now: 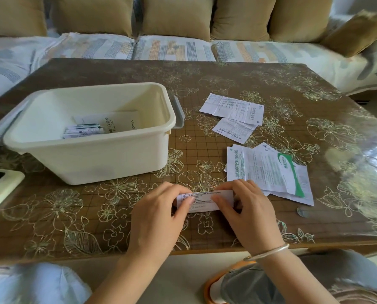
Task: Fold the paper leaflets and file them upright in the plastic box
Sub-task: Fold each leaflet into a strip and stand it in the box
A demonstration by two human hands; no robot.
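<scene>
Left hand (pixel 156 216) and right hand (pixel 253 213) pinched one folded leaflet (pixel 205 201), lower centre. One box (pixel 88 154) left. Two flat sheets (pixel 231 108) centre-right; pile (pixel 271 172) below, uncounted.

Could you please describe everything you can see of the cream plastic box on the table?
The cream rectangular plastic box stands upright and lidless on the left of the brown flower-patterned table. It has a thick rolled rim, tapering walls and a grey handle at each short end. Inside are a bundle of folded white leaflets and a white booklet. Outside, only the table touches it.
</scene>
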